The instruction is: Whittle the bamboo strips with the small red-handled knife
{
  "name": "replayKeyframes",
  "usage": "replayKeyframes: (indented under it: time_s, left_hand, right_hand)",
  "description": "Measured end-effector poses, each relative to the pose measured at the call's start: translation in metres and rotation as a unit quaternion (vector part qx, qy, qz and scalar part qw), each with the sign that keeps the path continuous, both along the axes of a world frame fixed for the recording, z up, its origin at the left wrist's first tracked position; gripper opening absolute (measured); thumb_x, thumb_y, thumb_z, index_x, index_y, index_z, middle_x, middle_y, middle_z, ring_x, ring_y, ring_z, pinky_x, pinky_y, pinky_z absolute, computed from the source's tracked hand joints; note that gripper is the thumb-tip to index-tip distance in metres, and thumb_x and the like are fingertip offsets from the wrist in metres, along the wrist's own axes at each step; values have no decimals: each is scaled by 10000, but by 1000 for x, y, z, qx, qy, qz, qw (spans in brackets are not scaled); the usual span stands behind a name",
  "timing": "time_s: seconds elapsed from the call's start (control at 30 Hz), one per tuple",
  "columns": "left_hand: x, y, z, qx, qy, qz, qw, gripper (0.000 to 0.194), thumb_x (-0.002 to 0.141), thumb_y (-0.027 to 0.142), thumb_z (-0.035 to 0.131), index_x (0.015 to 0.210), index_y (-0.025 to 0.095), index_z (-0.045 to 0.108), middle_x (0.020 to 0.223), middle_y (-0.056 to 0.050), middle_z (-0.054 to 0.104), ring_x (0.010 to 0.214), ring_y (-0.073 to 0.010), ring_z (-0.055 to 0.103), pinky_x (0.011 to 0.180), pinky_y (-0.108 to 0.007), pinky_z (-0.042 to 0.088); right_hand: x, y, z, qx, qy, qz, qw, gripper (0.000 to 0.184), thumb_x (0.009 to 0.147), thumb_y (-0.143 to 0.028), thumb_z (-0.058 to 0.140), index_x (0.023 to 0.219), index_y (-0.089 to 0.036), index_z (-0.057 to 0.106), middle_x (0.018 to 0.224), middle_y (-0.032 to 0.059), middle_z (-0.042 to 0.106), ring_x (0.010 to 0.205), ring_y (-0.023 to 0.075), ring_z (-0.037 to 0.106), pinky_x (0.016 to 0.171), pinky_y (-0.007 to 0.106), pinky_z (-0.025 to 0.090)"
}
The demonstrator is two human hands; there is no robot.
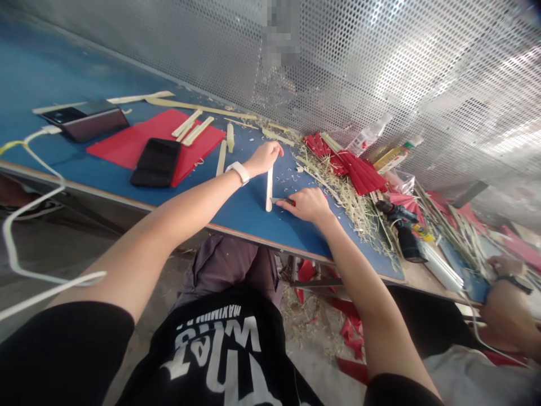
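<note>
Gripping the far part of a pale strip (269,186) in the left hand (266,156), with fingers curled closed on it, over the blue counter (243,208). Taking that strip as the clock's centre: left hand at 12 o'clock. Between 3 and 4, clasping a small knife (279,200) in the right hand (310,204), closed around the handle; holding its blade against the strip, close to the near end. Cannot tell whether that end rests on the counter or sits slightly above.

At 6 o'clock, the counter's front edge (270,244), near, with a bare band in between. Around 9, open surface as far as a black phone (157,160), partly overlapping a red sheet (122,141). At 10, loose pale pieces (193,131) on that sheet; between 10 and 11, two more on the counter. Beyond the left hand at 12, a perforated metal screen (333,73) along the far edge. From 1 to 4, less room: heaped shavings (359,217), a folded red bundle (363,173), then a dark tool (409,242). Well apart, past 3, another person's hand (504,265).
</note>
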State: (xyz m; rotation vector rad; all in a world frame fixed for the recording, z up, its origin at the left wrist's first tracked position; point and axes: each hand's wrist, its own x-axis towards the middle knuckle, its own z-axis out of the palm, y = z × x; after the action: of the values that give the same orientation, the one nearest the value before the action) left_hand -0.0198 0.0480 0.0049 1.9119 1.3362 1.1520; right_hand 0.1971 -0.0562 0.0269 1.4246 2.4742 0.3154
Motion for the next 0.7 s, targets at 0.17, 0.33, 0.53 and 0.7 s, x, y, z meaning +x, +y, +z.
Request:
replayKeyframes:
  time_s: [0.17, 0.33, 0.53, 0.7]
  left_hand:
    - [9, -6, 1, 6, 19, -33, 999, 352, 1160, 161, 417, 961, 182, 706, 863, -66, 715, 873, -207, 661, 871, -338, 488]
    - [11, -12, 1, -4, 18, -35, 999, 358, 1166, 172, 409, 967, 190, 706, 875, -77, 719, 927, -228, 682, 883, -352, 494]
    - [8, -16, 3, -22, 14, -27, 999, 357, 1164, 163, 413, 943, 206, 690, 853, -82, 715, 974, -250, 695, 899, -363, 502]
    - [9, -14, 1, -27, 21, -20, 999, 359, 1150, 143, 412, 942, 200, 699, 852, -82, 711, 970, -246, 696, 911, -364, 500]
  right_hand:
    - [13, 15, 2, 27, 18, -62, 998, 930, 1223, -804, 250, 1169, -192, 948, 1100, 200, 898, 1012, 345, 820, 788, 383, 443]
    - [21, 11, 4, 9, 44, -24, 999, 896, 1242, -767, 263, 1054, -194, 925, 1009, 158, 889, 946, 303, 800, 749, 377, 366]
    - [8, -1, 5, -30, 3, 25, 999, 899, 1235, -780, 260, 1079, -204, 933, 1015, 152, 885, 919, 292, 775, 726, 388, 302]
    - [4, -7, 9, -40, -14, 33, 999, 845, 1248, -745, 309, 1114, -197, 938, 1025, 154, 887, 932, 284, 784, 733, 383, 304]
